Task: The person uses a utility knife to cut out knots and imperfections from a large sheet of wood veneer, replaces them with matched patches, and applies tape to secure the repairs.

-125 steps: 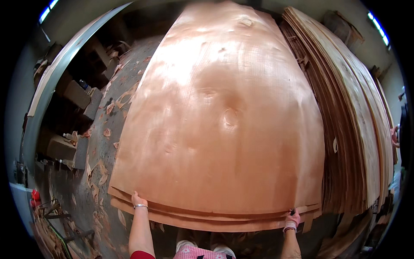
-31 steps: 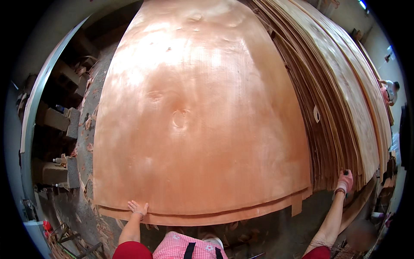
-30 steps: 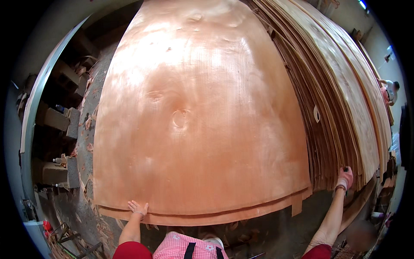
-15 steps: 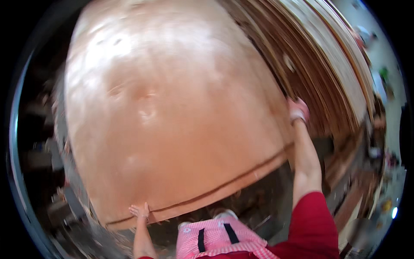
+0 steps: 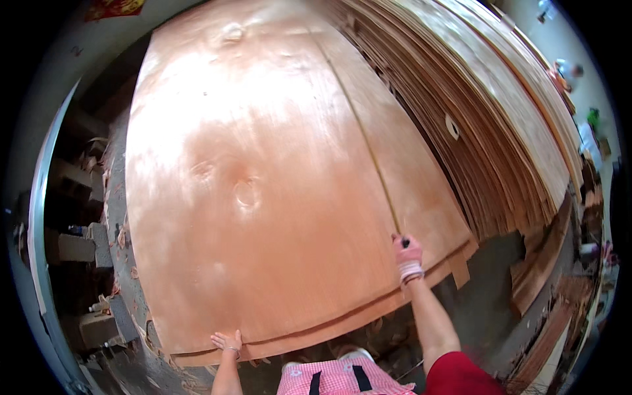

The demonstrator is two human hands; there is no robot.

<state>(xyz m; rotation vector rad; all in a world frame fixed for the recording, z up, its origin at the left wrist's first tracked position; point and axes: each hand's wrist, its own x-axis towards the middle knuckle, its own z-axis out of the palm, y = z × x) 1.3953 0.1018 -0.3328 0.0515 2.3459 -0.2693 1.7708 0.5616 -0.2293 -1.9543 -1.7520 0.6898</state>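
In front of me lies a wide sheet of reddish-tan wood veneer [image 5: 283, 250], glossy in patches, on top of another sheet whose near edge shows under it. My left hand [image 5: 227, 341] rests flat on its near left edge, fingers spread. My right hand [image 5: 407, 255], in a pink glove, is closed around the near end of a long thin stick [image 5: 370, 149]. From the fist, this stick stretches away over the right part of the sheet toward the far end. A small dark tip shows at the fist. Whether the stick touches the sheet along its length, I cannot tell.
To the right stands a tall stack of veneer sheets [image 5: 484, 151] with ragged brown edges. Concrete blocks [image 5: 76, 250] line the left side, with wood scraps on the floor. Another person [image 5: 565, 74] is at the far right. Broken veneer pieces [image 5: 543, 263] lie at the near right.
My right hand has moved left from beside the sheet's right edge to above its surface, bringing the stick across. My left hand stays flat on the near edge. The view has shifted.
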